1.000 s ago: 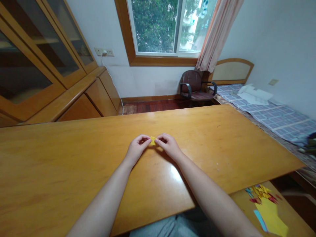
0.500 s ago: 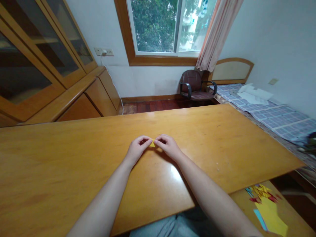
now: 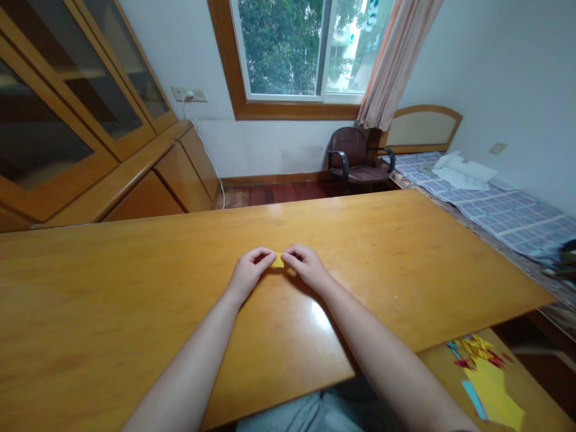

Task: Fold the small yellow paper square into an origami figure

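Between the fingertips of both hands, near the middle of the wooden tabletop: a small folded piece of yellow paper, held low over the wood. Unclear whether touching the surface or just above it. Pinched on its left side by the left hand, thumb and forefinger closed narrowly on it. Pinched on its right side by the right hand in the same tight grip, other fingers curled under. Only a small yellow wedge visible between the two sets of knuckles.

Compared with a second ago: paper a little lower and flatter, with less of it showing. Compared with half a second ago: slightly more yellow exposed, having been almost covered by fingertips then. Hands in nearly the same spot throughout, both grips unbroken. Judged from that: fine pressing or creasing on one and the same fold, nothing let go.

Farther out: both bare forearms stretched across the tabletop. Low at the right, on a separate wooden surface well apart from the hands, a heap of small coloured paper pieces beside a larger yellow sheet. Beyond the tabletop, a dark armchair, a bed with a blue checked cover, a window with a pink curtain, and a glass-fronted cabinet at the left.
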